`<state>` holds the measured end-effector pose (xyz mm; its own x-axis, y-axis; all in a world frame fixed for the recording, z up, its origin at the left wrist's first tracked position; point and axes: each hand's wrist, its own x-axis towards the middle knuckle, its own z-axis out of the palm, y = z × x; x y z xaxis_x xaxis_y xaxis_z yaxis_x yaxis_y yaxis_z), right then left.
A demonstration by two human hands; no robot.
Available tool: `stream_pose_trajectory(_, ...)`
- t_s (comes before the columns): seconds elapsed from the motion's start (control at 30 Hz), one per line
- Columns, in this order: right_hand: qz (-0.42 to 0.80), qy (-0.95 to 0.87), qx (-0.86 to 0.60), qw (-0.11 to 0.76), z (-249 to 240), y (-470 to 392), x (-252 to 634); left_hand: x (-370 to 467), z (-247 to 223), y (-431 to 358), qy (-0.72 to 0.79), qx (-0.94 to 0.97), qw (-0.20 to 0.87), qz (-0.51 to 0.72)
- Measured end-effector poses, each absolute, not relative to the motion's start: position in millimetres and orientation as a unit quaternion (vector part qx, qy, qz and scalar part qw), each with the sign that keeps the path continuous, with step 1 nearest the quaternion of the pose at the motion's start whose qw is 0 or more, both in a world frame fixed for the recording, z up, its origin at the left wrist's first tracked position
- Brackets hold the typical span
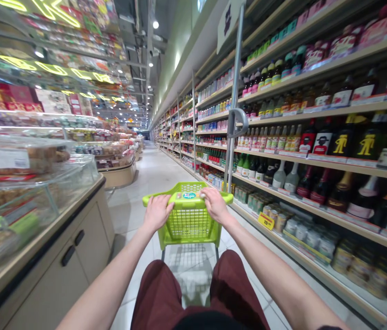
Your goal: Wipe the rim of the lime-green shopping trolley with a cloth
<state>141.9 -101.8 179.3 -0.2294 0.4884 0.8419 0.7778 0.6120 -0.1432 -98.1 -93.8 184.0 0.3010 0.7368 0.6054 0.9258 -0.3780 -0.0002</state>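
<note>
Cannot see all the fingertips of the left hand, curled over the far side of the cart handle toward seven o'clock, nor read the small print on the sticker at six. Lose the trousers, left arm and right arm to the bottom edge, between four and eight. Find the cans at four blurred, likewise the label at nine. Cannot resolve the far goods at ten.
</note>
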Motion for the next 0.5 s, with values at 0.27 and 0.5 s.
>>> stream_pose_trajectory(0.27, -0.181, -0.726, -0.48, 0.458, 179, -99, 189, -97, 182, -91, -0.528, -0.789, 0.169, -0.265)
stream_pose_trajectory(0.5, -0.17, -0.712, -0.472, 0.491, 174, -100, 166, -84, 181, -97, -0.537, -0.777, 0.178, -0.275)
